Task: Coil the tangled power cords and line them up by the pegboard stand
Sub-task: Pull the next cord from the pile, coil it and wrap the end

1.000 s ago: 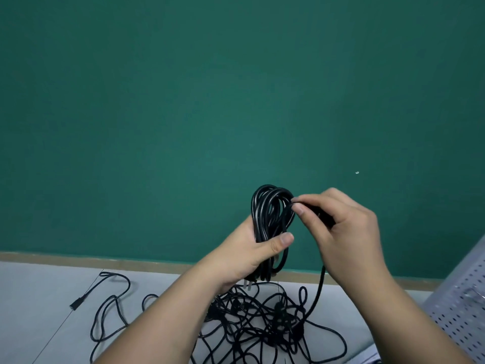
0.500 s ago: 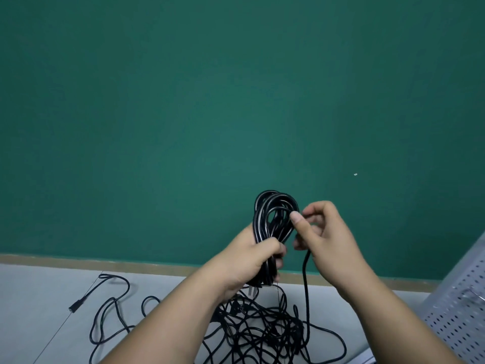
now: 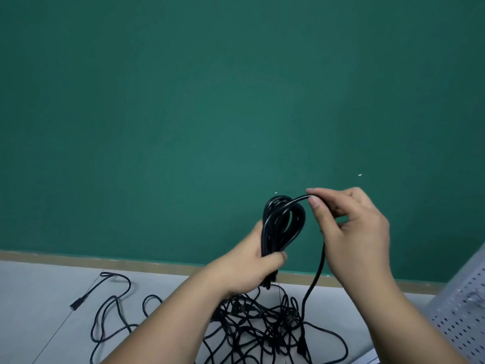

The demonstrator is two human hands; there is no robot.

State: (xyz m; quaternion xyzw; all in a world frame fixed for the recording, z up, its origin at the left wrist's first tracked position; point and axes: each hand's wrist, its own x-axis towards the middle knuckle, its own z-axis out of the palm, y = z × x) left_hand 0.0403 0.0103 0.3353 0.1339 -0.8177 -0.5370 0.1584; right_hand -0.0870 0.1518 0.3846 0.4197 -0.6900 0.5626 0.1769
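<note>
While the left hand [image 3: 249,269] grips the coil [image 3: 271,232], the right hand [image 3: 351,232] pinches its loose strand [image 3: 318,269]. Judged light, limp and springy: clamp mid-bundle.

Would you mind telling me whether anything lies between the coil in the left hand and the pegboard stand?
Only the right hand, pinching the loose strand, sits between the coil and the pegboard stand; that strand runs down into the tangled pile.

The coiled cord [image 3: 283,227] is glossy black, with a pale sheen on its top strand. At 6 o'clock the tangled cords [image 3: 262,327] are black too. The wall [image 3: 183,101] is plain deep green, the baseboard [image 3: 105,259] tan, the floor [image 3: 39,298] pale grey. At 4 o'clock the pegboard stand [image 3: 462,319] is light grey, dotted with rows of holes.
</note>
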